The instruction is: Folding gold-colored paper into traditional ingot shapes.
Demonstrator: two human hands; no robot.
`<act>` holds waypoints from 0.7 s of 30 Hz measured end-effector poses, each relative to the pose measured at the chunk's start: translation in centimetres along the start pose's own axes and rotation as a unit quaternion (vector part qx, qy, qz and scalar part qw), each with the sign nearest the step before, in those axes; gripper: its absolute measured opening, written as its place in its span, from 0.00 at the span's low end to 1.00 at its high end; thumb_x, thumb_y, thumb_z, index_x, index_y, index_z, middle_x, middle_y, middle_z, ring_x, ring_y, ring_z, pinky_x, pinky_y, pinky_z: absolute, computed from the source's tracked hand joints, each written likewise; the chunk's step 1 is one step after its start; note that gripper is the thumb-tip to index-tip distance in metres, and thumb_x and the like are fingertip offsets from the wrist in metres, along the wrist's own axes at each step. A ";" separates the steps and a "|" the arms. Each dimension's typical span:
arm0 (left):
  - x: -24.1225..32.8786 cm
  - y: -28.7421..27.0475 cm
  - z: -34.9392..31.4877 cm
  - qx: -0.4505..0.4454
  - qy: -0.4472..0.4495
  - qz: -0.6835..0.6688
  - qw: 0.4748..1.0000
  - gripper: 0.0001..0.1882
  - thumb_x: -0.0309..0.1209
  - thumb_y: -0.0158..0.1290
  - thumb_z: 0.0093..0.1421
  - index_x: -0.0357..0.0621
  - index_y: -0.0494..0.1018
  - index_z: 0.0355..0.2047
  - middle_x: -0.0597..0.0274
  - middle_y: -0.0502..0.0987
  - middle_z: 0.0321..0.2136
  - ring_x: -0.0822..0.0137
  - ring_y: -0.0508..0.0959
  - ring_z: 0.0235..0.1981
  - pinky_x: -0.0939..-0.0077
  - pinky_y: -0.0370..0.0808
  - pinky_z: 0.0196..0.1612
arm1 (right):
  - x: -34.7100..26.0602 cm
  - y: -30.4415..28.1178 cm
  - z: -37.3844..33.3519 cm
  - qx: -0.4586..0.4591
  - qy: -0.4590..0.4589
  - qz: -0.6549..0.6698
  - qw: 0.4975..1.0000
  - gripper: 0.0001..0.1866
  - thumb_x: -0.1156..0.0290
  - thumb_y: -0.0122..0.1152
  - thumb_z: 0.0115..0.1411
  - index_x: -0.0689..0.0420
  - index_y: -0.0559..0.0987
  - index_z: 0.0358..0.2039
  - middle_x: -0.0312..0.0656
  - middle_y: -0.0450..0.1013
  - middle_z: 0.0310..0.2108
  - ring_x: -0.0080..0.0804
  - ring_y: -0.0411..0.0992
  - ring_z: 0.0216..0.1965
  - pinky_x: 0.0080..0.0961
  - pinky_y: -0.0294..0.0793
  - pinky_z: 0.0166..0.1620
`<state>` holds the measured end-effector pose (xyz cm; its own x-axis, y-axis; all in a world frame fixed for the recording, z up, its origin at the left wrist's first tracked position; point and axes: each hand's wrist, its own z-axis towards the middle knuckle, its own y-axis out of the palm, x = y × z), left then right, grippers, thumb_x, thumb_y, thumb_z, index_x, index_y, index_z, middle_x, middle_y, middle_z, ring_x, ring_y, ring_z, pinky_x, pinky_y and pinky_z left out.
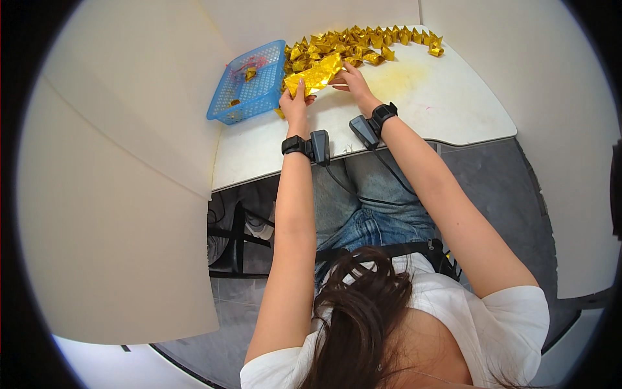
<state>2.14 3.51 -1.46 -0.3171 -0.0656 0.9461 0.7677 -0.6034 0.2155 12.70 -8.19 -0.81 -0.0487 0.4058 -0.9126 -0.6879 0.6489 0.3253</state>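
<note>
A sheet of shiny gold foil paper is held up over the white table, stretched between my two hands. My left hand grips its left end, thumb lying on the face of the foil. At the right end, my right hand has its fingers closed on the edge, partly hidden behind the sheet. Just beyond the foil lies a heap of folded gold paper pieces, boat-like in shape with pointed ends. Some of them stand in a curved row toward the far right.
A blue plastic basket with perforated sides stands at the left table edge, holding a few gold pieces and something pink. White walls close in the white table at the left, back and right. Cables hang from dark devices strapped to both wrists.
</note>
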 end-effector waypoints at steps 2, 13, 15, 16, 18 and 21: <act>-0.1 -0.4 0.0 0.001 0.002 -0.002 1.000 0.15 0.39 0.55 0.58 0.38 0.72 0.35 0.64 0.76 0.24 0.76 0.75 0.18 0.85 0.73 0.23 | -0.3 0.5 -0.4 -0.022 0.002 -0.017 1.000 0.20 0.64 0.46 0.59 0.55 0.66 0.52 0.38 0.73 0.41 0.27 0.73 0.41 0.23 0.69 0.45; -0.2 -0.3 0.1 -0.004 0.006 0.009 1.000 0.14 0.38 0.55 0.58 0.39 0.73 0.35 0.65 0.76 0.25 0.75 0.75 0.19 0.86 0.72 0.22 | -0.5 0.7 -0.3 -0.027 0.008 -0.004 1.000 0.21 0.55 0.56 0.57 0.56 0.71 0.46 0.36 0.73 0.37 0.25 0.72 0.41 0.22 0.69 0.45; -0.3 -0.4 0.2 -0.008 0.011 0.013 1.000 0.14 0.38 0.55 0.58 0.39 0.73 0.35 0.65 0.76 0.25 0.76 0.75 0.18 0.86 0.72 0.22 | -0.2 0.6 0.0 -0.019 -0.003 -0.054 0.998 0.20 0.57 0.60 0.55 0.58 0.73 0.41 0.36 0.73 0.34 0.24 0.73 0.36 0.18 0.71 0.39; -0.2 -0.4 0.2 -0.009 0.011 0.013 1.000 0.14 0.38 0.55 0.58 0.39 0.73 0.35 0.65 0.76 0.25 0.76 0.75 0.18 0.86 0.72 0.22 | 0.0 0.4 0.3 -0.018 -0.003 -0.054 0.998 0.20 0.57 0.60 0.55 0.58 0.73 0.41 0.36 0.73 0.34 0.24 0.73 0.36 0.18 0.71 0.39; 0.0 -0.2 0.1 -0.024 0.009 0.024 0.999 0.14 0.38 0.55 0.58 0.40 0.73 0.36 0.64 0.77 0.26 0.76 0.75 0.19 0.86 0.73 0.23 | 0.5 -0.2 0.8 0.002 -0.034 -0.054 0.998 0.17 0.60 0.62 0.54 0.59 0.75 0.37 0.35 0.74 0.29 0.23 0.75 0.28 0.15 0.72 0.32; 0.5 0.4 -0.6 -0.049 0.015 0.010 0.999 0.15 0.39 0.54 0.58 0.41 0.72 0.39 0.64 0.77 0.28 0.75 0.76 0.22 0.86 0.74 0.24 | 1.2 -0.9 1.3 0.030 -0.045 -0.065 0.996 0.16 0.63 0.62 0.54 0.62 0.74 0.36 0.36 0.74 0.24 0.22 0.75 0.23 0.14 0.72 0.28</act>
<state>1.97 2.77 -1.05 -0.3206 -0.1014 0.9418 0.7156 -0.6773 0.1707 14.19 -7.46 -1.86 0.1047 0.3693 -0.9234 -0.6398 0.7358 0.2217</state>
